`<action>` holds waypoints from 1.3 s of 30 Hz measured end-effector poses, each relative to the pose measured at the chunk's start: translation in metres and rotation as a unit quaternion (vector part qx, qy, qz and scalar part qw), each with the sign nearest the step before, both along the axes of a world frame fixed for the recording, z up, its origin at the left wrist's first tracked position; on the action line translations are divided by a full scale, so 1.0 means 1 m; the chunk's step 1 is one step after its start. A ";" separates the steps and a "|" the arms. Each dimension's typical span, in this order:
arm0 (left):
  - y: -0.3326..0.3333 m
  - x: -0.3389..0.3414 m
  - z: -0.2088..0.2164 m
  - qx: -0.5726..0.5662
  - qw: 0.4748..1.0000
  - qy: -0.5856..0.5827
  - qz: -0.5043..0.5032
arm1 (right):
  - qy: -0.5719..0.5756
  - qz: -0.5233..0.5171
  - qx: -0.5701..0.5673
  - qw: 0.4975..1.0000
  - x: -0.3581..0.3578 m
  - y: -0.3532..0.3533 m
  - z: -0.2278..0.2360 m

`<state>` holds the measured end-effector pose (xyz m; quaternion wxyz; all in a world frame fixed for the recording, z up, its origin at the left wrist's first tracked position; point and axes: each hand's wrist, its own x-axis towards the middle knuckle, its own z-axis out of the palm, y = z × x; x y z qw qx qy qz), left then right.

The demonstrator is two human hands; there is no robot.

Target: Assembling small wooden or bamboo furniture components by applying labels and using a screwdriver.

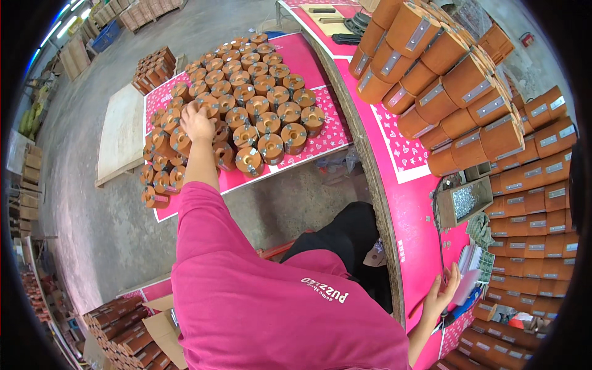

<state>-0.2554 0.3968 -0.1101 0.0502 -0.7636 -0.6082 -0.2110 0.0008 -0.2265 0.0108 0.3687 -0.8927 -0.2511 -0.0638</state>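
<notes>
My left hand [197, 123] reaches out over the pink-covered table at the left, its fingers curled over the top of an orange-brown cylinder [209, 105] with a hole in its end. Similar cylinders [270, 122] stand in close rows around it, many with small metal pieces on their ends. Low on the right bench, my right hand [441, 293] has its fingers apart, thumb spread from the others. Just beside those fingertips is a blurred translucent sheet [467, 287]. A blue-handled tool [464, 307] lies close to that hand.
Tall stacks of brown cylinders with metal plates [441, 98] line the right bench [410, 216]. A tray of small metal parts [467, 202] sits there. More cylinders [126, 333] are piled lower left. A wooden board [120, 132] lies beyond the left table [302, 55].
</notes>
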 end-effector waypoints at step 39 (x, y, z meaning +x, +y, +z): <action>-0.103 0.261 0.212 -0.071 0.757 -0.434 -0.484 | -0.019 -0.033 -0.056 0.998 -0.005 -0.012 0.011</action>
